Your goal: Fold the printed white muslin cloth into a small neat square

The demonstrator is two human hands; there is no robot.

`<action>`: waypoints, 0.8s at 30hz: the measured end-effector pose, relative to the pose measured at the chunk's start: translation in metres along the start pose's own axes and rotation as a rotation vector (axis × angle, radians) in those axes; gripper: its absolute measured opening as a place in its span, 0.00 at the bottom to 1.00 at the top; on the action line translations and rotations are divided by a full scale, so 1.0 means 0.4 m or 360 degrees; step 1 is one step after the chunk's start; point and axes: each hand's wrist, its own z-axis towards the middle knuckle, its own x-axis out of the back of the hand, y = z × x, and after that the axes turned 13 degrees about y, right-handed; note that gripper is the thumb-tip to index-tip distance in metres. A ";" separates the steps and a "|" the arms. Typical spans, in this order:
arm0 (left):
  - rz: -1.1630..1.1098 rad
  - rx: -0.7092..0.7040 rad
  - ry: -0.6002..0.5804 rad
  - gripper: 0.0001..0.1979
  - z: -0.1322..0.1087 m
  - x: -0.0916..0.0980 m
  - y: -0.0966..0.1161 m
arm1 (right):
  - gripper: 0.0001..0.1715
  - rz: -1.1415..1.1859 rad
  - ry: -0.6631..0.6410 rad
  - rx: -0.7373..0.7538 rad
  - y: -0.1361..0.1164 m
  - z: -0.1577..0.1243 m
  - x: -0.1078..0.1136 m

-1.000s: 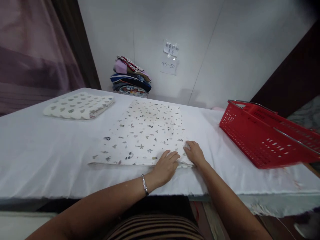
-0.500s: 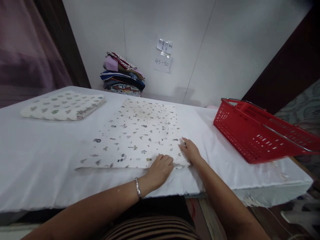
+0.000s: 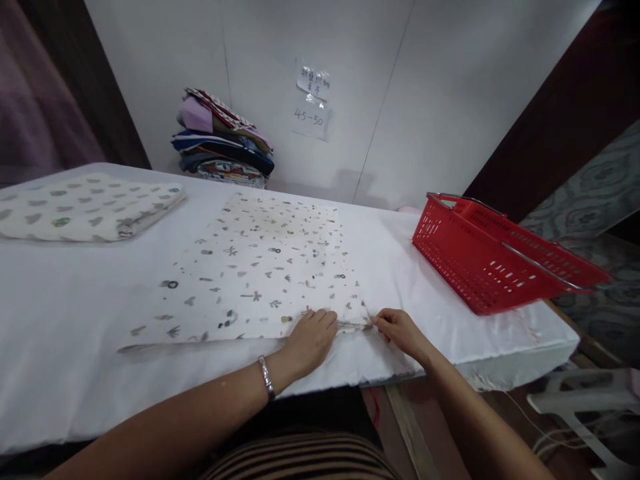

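A white cloth (image 3: 270, 267) printed with small grey and olive plant shapes lies spread over the table. Its near edge runs close to the front of the white table cover. My left hand (image 3: 313, 337) rests palm down on that near edge, fingers lying on the fabric and holding nothing. At the near right corner, my right hand (image 3: 397, 330) pinches the cloth between thumb and fingers. A second, folded cloth (image 3: 93, 207) with grey leaf marks sits at the far left, apart from both hands.
On the right stands a red plastic basket (image 3: 465, 257) with metal handles. A stack of folded fabrics (image 3: 223, 140) is against the wall at the back left. Paper notes (image 3: 311, 117) are stuck on the wall. A white plastic stool (image 3: 585, 400) stands below the table at right.
My right hand has moved from the cloth's right side down to its near right corner and now pinches it. My left hand stays on the near edge. The view has shifted somewhat.
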 end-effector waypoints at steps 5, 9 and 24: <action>-0.0009 0.0018 0.0037 0.09 0.000 0.013 0.004 | 0.17 -0.0254 0.0068 0.0023 -0.026 0.007 -0.015; 0.0002 -0.0005 0.0034 0.09 0.001 0.018 0.006 | 0.16 -0.0422 0.0128 0.0049 -0.038 0.012 -0.019; 0.0034 -0.0042 0.0047 0.07 -0.004 0.000 0.002 | 0.06 -0.0288 0.0237 0.0015 -0.043 -0.007 -0.052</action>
